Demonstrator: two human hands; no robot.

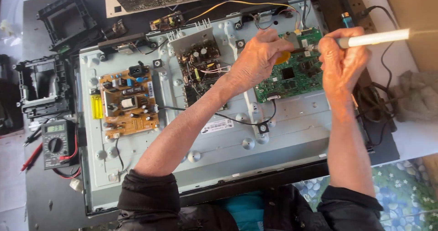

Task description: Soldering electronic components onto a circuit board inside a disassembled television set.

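Bare forearms, black padded jacket sleeves pushed up past both wrists, cuffs gathered.

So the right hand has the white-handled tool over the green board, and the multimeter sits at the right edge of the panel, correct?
Not quite. The right hand does hold the white-handled tool over the green board, but the multimeter sits at the left edge of the panel, as the head view shows.
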